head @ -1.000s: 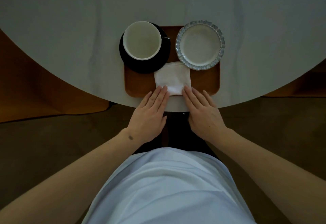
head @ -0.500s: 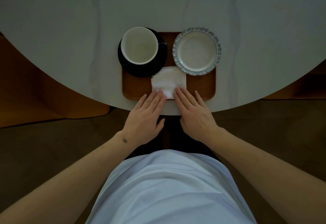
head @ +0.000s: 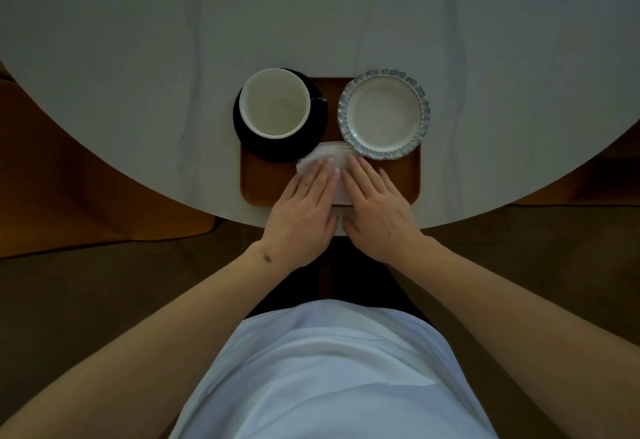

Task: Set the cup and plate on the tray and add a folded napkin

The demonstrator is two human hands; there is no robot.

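Head view: round pale marble table (head: 138, 58) over brown floor (head: 86, 283), both hands (head: 341, 210) flat on the napkin (head: 330, 154).

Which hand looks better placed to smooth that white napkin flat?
Probably the left hand: its straight fingers already lie across the napkin on the tray, while the right hand covers only its right edge.

Bare forearms (head: 194, 303), no sleeves in view, small dark mark nr left wrist (head: 267, 258), pale blue-white top (head: 329, 369)
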